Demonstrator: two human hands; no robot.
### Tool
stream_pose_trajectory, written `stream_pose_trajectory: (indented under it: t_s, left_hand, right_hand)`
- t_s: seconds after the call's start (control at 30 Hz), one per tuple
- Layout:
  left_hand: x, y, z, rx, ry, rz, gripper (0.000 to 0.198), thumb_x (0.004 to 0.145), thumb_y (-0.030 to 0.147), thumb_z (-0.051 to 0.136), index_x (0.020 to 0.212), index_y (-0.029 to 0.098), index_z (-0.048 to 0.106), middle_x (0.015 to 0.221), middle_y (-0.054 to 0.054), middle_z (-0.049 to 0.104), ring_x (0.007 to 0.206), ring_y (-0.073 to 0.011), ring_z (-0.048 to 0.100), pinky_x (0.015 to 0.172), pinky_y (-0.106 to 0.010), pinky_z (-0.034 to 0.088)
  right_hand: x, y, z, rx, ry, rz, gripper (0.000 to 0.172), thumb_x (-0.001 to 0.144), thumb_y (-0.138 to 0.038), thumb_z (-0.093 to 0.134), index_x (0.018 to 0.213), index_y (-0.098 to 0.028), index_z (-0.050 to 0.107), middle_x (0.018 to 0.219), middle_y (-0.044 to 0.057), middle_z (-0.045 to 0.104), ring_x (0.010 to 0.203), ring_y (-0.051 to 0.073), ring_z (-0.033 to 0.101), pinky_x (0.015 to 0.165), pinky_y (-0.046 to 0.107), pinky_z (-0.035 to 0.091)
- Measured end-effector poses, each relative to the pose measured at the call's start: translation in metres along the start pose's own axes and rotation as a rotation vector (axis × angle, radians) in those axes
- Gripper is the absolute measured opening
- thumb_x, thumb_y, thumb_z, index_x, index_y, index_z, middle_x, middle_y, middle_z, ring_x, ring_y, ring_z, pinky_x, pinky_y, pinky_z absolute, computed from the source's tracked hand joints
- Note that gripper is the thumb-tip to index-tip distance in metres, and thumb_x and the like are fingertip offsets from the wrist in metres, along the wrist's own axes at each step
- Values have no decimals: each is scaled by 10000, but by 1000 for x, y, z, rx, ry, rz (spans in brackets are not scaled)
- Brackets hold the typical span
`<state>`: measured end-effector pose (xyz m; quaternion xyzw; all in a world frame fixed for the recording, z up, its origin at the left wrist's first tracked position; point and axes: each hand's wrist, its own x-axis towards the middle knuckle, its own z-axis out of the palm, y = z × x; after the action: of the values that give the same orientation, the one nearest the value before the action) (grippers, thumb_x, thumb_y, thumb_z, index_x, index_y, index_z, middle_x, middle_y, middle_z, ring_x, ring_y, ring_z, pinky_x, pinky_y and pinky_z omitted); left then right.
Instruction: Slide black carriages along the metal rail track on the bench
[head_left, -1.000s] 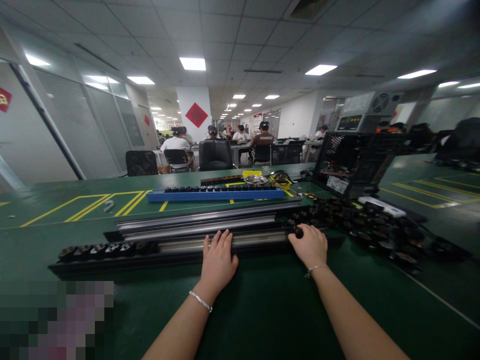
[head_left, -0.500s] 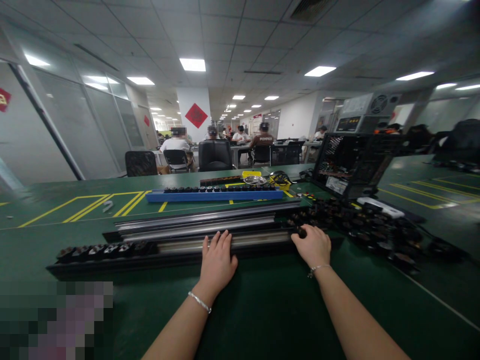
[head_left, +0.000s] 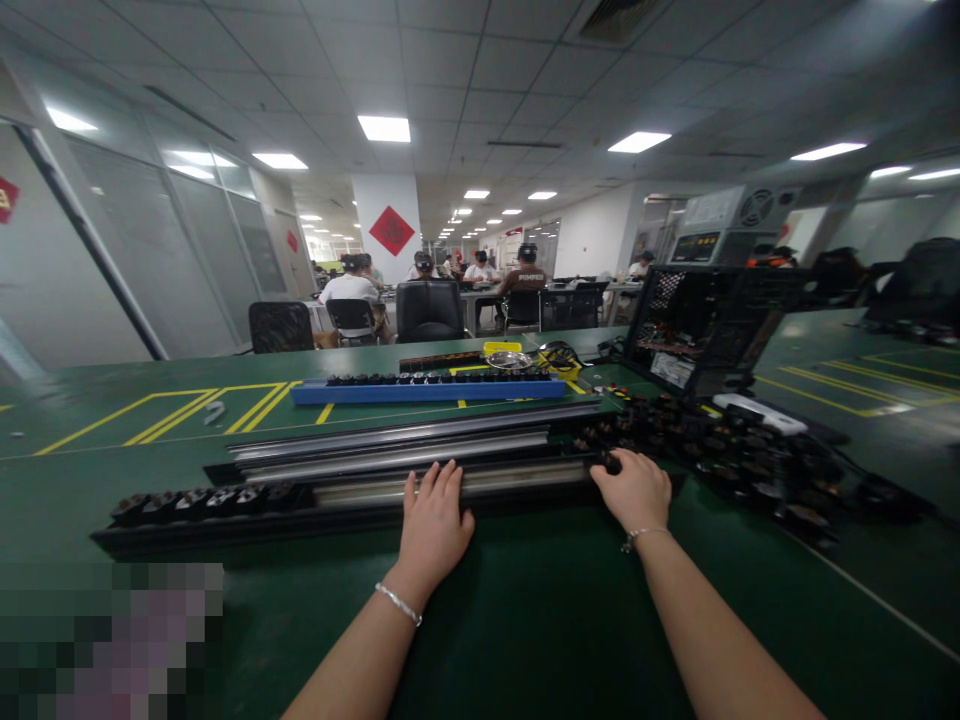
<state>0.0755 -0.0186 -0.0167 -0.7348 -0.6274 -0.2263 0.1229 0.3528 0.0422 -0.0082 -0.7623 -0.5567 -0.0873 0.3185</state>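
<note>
A long black tray with a shiny metal rail (head_left: 525, 478) along it lies across the table before me. Several black parts with metallic tops (head_left: 210, 500) sit in a row at its left end. My left hand (head_left: 437, 525) rests over the middle of the tray, fingers stretched out on the rail. At the right end, my right hand (head_left: 634, 490) has its fingers curled round a small black part (head_left: 611, 462), mostly hidden by the hand. Two more metal rails (head_left: 397, 452) lie just behind this tray.
A heap of black parts (head_left: 720, 450) spreads to the right. Farther back are a blue tray (head_left: 427, 393) full of parts, a round metal dish (head_left: 508, 360) and an open computer case (head_left: 697, 330). Several people sit at tables beyond.
My right hand has shifted slightly to the right along the tray with the small black part. My left hand has stayed in place.
</note>
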Motion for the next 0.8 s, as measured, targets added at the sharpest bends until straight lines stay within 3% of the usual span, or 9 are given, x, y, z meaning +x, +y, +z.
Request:
stream_pose_trajectory:
  t_s: [0.8]
  left_hand:
    - [0, -1, 1, 3, 3, 3, 521, 784, 274, 470, 1300, 204, 454, 1380, -61, 468, 1307, -252, 355, 1118, -520, 145]
  right_hand:
    - [13, 23, 6, 21, 10, 78, 396, 685, -376, 457, 969, -181, 653, 1157, 76, 606, 1104, 264, 473, 939, 392, 345]
